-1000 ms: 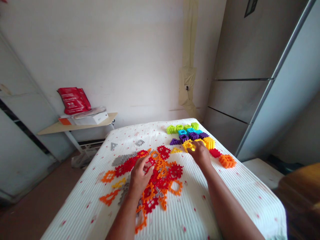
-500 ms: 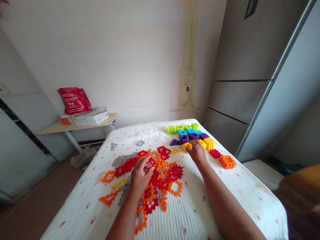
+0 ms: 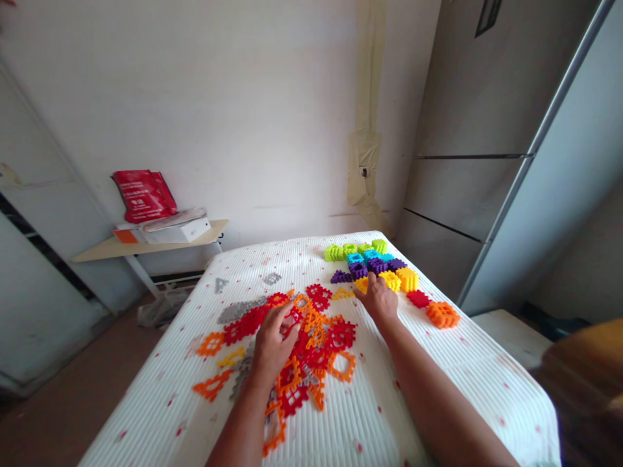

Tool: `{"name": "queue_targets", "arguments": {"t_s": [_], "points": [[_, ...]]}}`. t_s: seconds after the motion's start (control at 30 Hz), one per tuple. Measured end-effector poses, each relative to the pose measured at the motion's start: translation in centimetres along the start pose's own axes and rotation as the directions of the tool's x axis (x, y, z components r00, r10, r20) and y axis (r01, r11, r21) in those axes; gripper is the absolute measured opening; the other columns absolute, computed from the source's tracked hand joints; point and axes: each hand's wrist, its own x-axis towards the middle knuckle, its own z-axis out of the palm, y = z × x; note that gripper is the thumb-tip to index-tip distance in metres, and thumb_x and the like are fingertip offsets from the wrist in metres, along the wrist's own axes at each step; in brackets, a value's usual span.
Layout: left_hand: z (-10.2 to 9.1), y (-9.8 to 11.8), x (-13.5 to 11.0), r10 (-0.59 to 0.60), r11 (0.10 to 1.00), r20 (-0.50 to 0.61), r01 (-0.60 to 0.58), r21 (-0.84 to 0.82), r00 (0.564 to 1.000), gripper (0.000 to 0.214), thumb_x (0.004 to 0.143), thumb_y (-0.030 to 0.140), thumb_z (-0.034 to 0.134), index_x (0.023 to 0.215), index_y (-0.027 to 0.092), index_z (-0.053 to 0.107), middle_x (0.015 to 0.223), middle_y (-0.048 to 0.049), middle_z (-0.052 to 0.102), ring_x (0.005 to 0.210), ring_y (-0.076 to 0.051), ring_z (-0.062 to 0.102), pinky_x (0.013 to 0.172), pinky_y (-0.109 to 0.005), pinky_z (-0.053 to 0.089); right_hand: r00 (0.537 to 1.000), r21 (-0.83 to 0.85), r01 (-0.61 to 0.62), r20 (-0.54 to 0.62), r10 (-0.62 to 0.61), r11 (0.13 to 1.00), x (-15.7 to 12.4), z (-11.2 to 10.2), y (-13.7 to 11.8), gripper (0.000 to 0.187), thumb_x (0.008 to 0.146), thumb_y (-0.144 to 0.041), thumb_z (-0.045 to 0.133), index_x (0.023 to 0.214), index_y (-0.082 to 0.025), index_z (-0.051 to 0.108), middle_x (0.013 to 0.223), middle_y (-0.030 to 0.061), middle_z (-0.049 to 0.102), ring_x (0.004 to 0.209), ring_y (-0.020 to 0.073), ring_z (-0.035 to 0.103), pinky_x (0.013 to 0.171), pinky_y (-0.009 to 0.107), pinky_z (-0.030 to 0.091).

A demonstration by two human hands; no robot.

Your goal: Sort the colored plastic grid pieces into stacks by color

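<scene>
My left hand (image 3: 275, 338) hovers over a loose pile of flat plastic building pieces, thumb and fingers apart, holding nothing. Beneath and around it lie red pieces (image 3: 341, 335), orange pieces (image 3: 342, 366) and grey pieces (image 3: 241, 310) with notched edges. My right hand (image 3: 378, 299) is just in front of the yellow stacks (image 3: 390, 281), its thumb spread from the fingers and nothing visible in its grasp. A small yellow stack (image 3: 361, 284) stands right by its fingertips, partly hidden. Left of the thumb lies a flat yellow triangle (image 3: 343, 294).
Behind are purple stacks (image 3: 359, 270), blue stacks (image 3: 371, 255) and green stacks (image 3: 333, 253) in rows. A red piece (image 3: 418, 298) and an orange stack (image 3: 442, 315) lie to the right. A refrigerator (image 3: 467, 130) borders the cloth-covered table (image 3: 160, 402); a side table (image 3: 97, 250) stands left.
My right hand has drawn slightly back and left from the yellow stacks, leaving the small yellow stack in the row. My left hand has barely moved.
</scene>
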Motion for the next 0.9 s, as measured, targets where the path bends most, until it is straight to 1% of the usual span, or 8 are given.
{"name": "queue_targets", "arguments": {"t_s": [0.1, 0.23, 0.5, 0.6, 0.67, 0.73, 0.8, 0.9], "points": [[-0.1, 0.1, 0.0, 0.006, 1.0, 0.001, -0.006, 0.011, 1.0, 0.039, 0.073, 0.022, 0.055, 0.112, 0.022, 0.057, 0.09, -0.0029, 0.061, 0.069, -0.012, 0.058, 0.066, -0.026, 0.051, 1.0, -0.006, -0.013, -0.013, 0.013, 1.0, 0.2, 0.5, -0.3, 0.046, 0.083, -0.052, 0.047, 0.113, -0.017, 0.048, 0.097, 0.0124, 0.059, 0.077, 0.0235, 0.063, 0.06, 0.03, 0.044], [0.0, 0.0, 0.0, 0.014, 0.999, 0.01, -0.014, 0.033, 1.0, 0.039, 0.074, 0.021, 0.055, 0.113, 0.021, 0.056, 0.09, -0.0032, 0.061, 0.069, -0.012, 0.058, 0.066, -0.026, 0.051, 0.999, -0.005, -0.024, -0.023, 0.024, 1.0, 0.7, 1.1, -0.6, 0.041, 0.084, -0.045, 0.046, 0.113, -0.017, 0.051, 0.097, 0.0122, 0.058, 0.075, 0.0218, 0.062, 0.061, 0.03, 0.044], [0.2, -0.1, 0.0, 0.009, 1.0, -0.002, -0.009, 0.002, 1.0, 0.039, 0.074, 0.02, 0.055, 0.113, 0.022, 0.057, 0.09, -0.0028, 0.062, 0.067, -0.011, 0.058, 0.065, -0.025, 0.051, 0.999, -0.003, -0.032, -0.015, 0.032, 0.999, 0.9, 1.1, -0.8, 0.038, 0.085, -0.039, 0.044, 0.113, -0.016, 0.054, 0.099, 0.0127, 0.056, 0.074, 0.0206, 0.061, 0.059, 0.029, 0.043], [-0.2, 0.2, 0.0, 0.003, 0.999, -0.056, -0.006, -0.046, 0.998, 0.035, 0.073, 0.021, 0.057, 0.108, 0.02, 0.06, 0.09, -0.0035, 0.063, 0.065, -0.011, 0.058, 0.064, -0.025, 0.051, 0.999, -0.003, -0.04, -0.015, 0.04, 0.999, 1.0, 1.5, -0.7, 0.037, 0.084, -0.04, 0.044, 0.11, -0.016, 0.055, 0.099, 0.0126, 0.056, 0.076, 0.0211, 0.061, 0.06, 0.03, 0.043], [-0.8, 0.4, 0.1, -0.02, 0.997, -0.148, 0.008, -0.082, 0.989, 0.031, 0.074, 0.023, 0.057, 0.104, 0.02, 0.063, 0.092, -0.0046, 0.064, 0.069, -0.012, 0.058, 0.067, -0.026, 0.05, 0.999, 0.003, -0.041, -0.015, 0.041, 0.999, 1.2, 1.8, -0.6, 0.038, 0.084, -0.041, 0.044, 0.111, -0.016, 0.054, 0.1, 0.013, 0.056, 0.076, 0.0213, 0.061, 0.059, 0.03, 0.043], [-1.7, 0.7, 0.3, -0.092, 0.988, -0.287, 0.051, -0.147, 0.953, 0.026, 0.075, 0.026, 0.058, 0.099, 0.019, 0.065, 0.092, -0.005, 0.065, 0.075, -0.013, 0.06, 0.071, -0.026, 0.05, 0.999, 0.012, -0.034, -0.018, 0.034, 0.999, 1.2, 2.0, -0.5, 0.039, 0.084, -0.042, 0.044, 0.111, -0.015, 0.054, 0.099, 0.0138, 0.056, 0.075, 0.0216, 0.061, 0.058, 0.03, 0.043], [-2.7, 0.9, 0.5, -0.23, 0.954, -0.405, 0.122, -0.273, 0.885, 0.024, 0.074, 0.029, 0.059, 0.094, 0.018, 0.066, 0.089, -0.0049, 0.066, 0.077, -0.014, 0.061, 0.071, -0.026, 0.05, 1.0, 0.025, -0.026, -0.016, 0.027, 0.999, 1.2, 2.1, -0.5, 0.04, 0.085, -0.042, 0.043, 0.11, -0.014, 0.055, 0.099, 0.0147, 0.056, 0.075, 0.022, 0.061, 0.058, 0.03, 0.043], [-4.5, 1.0, 1.0, -0.413, 0.869, -0.466, 0.187, -0.458, 0.782, 0.026, 0.073, 0.033, 0.06, 0.092, 0.015, 0.065, 0.083, -0.0044, 0.067, 0.066, -0.012, 0.061, 0.064, -0.025, 0.05, 1.0, 0.043, -0.011, -0.015, 0.012, 0.999, 0.9, 1.6, -0.5, 0.042, 0.086, -0.043, 0.042, 0.112, -0.012, 0.054, 0.098, 0.0158, 0.055, 0.075, 0.0225, 0.061, 0.059, 0.031, 0.043]]}}
